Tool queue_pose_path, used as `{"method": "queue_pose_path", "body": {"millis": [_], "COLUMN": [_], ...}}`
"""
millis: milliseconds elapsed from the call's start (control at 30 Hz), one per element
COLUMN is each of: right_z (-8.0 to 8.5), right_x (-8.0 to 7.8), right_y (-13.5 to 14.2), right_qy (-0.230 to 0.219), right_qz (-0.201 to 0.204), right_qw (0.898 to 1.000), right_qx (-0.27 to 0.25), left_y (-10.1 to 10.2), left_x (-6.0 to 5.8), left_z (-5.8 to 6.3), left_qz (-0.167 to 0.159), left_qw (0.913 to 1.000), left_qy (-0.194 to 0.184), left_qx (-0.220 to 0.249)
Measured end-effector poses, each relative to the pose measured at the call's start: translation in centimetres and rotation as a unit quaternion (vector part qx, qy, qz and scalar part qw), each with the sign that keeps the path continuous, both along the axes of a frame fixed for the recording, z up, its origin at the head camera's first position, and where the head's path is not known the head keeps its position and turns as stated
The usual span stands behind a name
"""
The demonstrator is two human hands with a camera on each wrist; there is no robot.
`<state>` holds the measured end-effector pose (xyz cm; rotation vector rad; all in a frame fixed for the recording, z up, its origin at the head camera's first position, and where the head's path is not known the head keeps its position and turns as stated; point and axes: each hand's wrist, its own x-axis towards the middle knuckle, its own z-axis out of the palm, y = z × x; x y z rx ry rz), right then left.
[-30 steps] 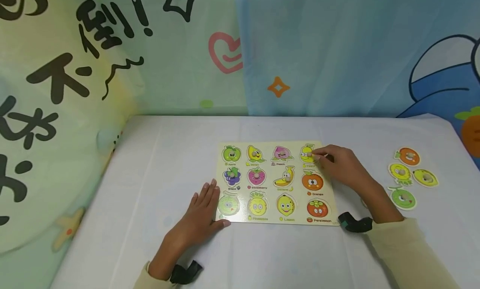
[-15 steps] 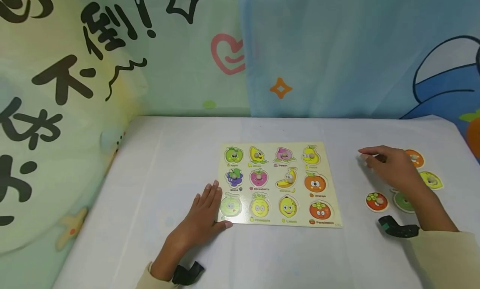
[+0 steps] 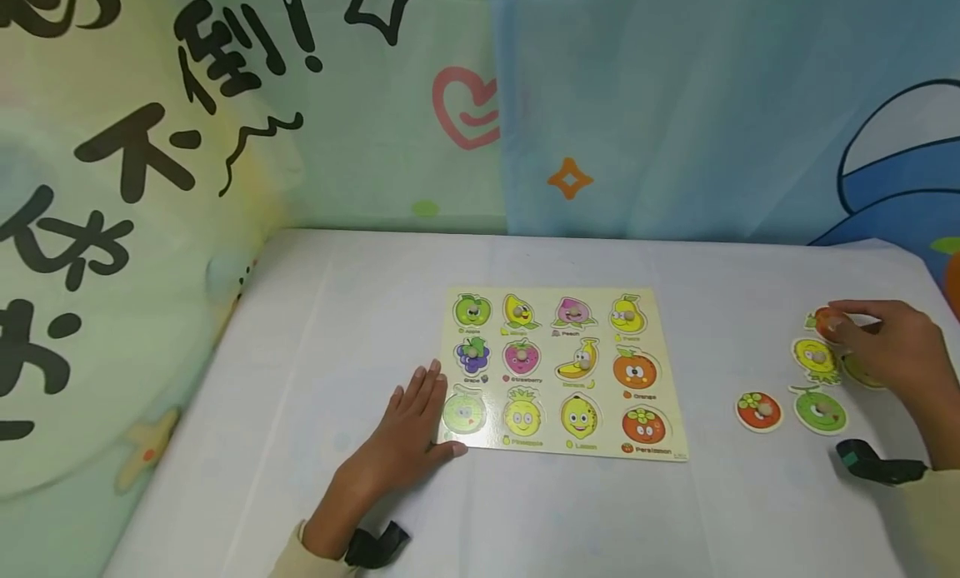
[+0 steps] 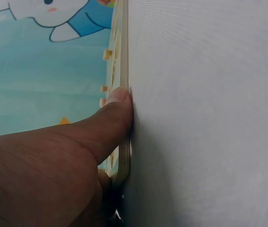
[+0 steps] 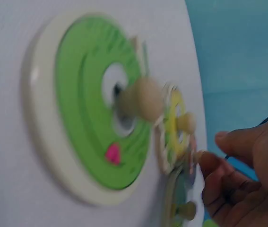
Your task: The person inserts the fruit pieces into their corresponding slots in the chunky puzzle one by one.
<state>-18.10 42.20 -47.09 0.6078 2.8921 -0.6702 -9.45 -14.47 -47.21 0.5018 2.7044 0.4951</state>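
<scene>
A fruit puzzle board [image 3: 547,376] lies on the white table, its pear, banana, peach and several other knobbed pieces seated in the upper rows. My left hand [image 3: 401,432] lies flat at its left edge, fingers spread, thumb [image 4: 117,111] along the front edge in the left wrist view. Over at the right, my right hand [image 3: 896,341] reaches over the orange piece [image 3: 820,324]. In the right wrist view, its thumb and index finger [image 5: 210,163] are parted right beside that piece's wooden knob. The hand partly covers the yellow lemon piece [image 3: 858,371].
Beside the orange piece lie a pineapple piece [image 3: 816,357], a green melon piece [image 3: 821,411] and a red persimmon piece [image 3: 759,411]. Printed cloth [image 3: 675,103] hangs behind the table and along its left. Black wrist mounts [image 3: 877,464] sit at both sleeves.
My right hand has left the pear on the board and moved right, out to the loose pieces. The left hand keeps its place at the board's edge.
</scene>
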Motion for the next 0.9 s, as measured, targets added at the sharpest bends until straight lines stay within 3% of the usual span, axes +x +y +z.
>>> {"method": "queue_pose_path", "body": {"millis": [133, 233, 600, 900], "right_z": [-2.5, -3.5, -1.9, 0.0], "right_x": [-0.5, -0.7, -1.4, -1.0], "right_y": [2.5, 3.1, 0.9, -0.8], "right_qy": [-0.020, -0.013, -0.029, -0.029], "right_qz": [-0.011, -0.006, 0.007, -0.041], "right_qw": [1.000, 1.000, 0.999, 0.999], "right_qx": [0.009, 0.013, 0.030, 0.021], "left_y": [0.0, 0.0, -0.1, 0.0], "left_x": [0.0, 0.0, 0.0, 0.0], "left_z": [0.0, 0.0, 0.1, -0.1], "left_qz": [-0.001, 0.000, 0.003, 0.000], "left_qw": [1.0000, 1.0000, 1.0000, 1.0000], "left_qy": [0.002, 0.002, 0.003, 0.002], "left_qx": [-0.004, -0.002, -0.003, 0.002]}}
